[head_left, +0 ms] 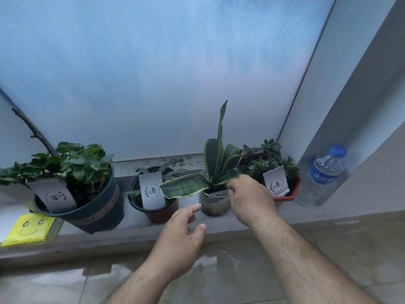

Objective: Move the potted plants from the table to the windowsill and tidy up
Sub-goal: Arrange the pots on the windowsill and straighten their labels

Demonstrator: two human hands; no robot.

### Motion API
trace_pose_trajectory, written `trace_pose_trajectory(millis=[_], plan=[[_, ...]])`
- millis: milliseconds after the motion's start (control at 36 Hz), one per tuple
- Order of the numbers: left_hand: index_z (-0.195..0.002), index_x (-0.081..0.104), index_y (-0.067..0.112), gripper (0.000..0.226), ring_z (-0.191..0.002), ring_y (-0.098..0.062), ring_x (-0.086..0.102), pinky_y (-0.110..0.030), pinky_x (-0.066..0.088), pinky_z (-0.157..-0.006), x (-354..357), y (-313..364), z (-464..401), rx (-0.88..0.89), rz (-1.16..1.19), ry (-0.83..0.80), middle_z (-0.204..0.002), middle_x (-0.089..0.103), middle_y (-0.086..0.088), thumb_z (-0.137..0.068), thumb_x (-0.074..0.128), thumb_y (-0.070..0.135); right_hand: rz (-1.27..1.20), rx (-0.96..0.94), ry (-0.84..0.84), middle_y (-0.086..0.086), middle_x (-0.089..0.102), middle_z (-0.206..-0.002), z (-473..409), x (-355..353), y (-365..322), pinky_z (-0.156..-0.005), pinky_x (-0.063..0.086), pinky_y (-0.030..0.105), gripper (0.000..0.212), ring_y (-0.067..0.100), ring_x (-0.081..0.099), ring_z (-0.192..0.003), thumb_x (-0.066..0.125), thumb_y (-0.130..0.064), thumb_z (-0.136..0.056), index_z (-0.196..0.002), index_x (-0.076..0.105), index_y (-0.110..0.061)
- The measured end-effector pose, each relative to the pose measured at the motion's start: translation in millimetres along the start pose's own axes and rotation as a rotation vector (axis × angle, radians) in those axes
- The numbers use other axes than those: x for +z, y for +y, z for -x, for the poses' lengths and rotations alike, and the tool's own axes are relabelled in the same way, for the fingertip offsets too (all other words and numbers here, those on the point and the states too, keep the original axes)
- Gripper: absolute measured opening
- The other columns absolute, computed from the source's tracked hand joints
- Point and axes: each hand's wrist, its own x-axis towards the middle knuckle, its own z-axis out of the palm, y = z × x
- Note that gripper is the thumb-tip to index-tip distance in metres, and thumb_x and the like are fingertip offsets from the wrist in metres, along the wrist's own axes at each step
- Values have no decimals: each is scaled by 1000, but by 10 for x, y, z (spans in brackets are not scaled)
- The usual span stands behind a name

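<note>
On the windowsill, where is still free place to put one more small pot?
The windowsill is bare along its front edge, from the silver pot past the red pot to the water bottle. A narrow strip lies before the brown pot. The left is crowded by the large dark pot and yellow box.

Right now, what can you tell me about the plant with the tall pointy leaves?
The snake plant has stiff dark green leaves with pale edges. One stands tall; one lies flat toward the left. It grows in a small grey pot on the windowsill, between two other pots. The right hand pinches a card at its rim.
</note>
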Motion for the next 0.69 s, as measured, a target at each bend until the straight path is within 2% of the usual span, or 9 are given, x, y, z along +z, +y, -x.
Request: trace_pose_trajectory(millis=[250,417,500,583,694], plan=[[-142,49,37,47,-117,8,51,-26,46,-105,-37,-17,46,13,-19,-13,-133,54,16,-97,59,28,-78,44,-26,-3,64,-115,63,-73,-3,-85,56,43,23,24,64,-101,46,-24,-104,-115,65,-22],[-141,50,33,46,-118,9,50,-18,42,-100,-63,-57,29,-2,-11,-9,-134,53,18,-98,60,23,-324,242,-99,0,68,-116,94,-55,98,-82,55,36,21,22,62,-98,57,-24,-98,-118,63,-25],[-142,50,32,46,-119,7,50,-17,40,-98,-31,-33,15,-3,-2,-11,-135,53,18,-98,60,23,-392,309,-160,3,68,-122,101,-26,141,-83,55,34,30,23,64,-101,56,-21,-98,-128,62,-23],[-143,49,32,47,-120,6,50,-19,41,-100,21,4,13,-2,6,-19,-136,53,17,-98,60,23,-433,299,-147,2,66,-128,115,-16,153,-84,57,34,39,22,65,-103,54,-18,-99,-137,58,-24],[-143,49,32,47,-118,8,50,-18,42,-99,53,31,22,2,-9,-23,-133,54,16,-98,60,22,-458,275,-136,1,66,-129,134,-44,143,-86,57,36,38,20,64,-102,53,-18,-98,-135,59,-26]])
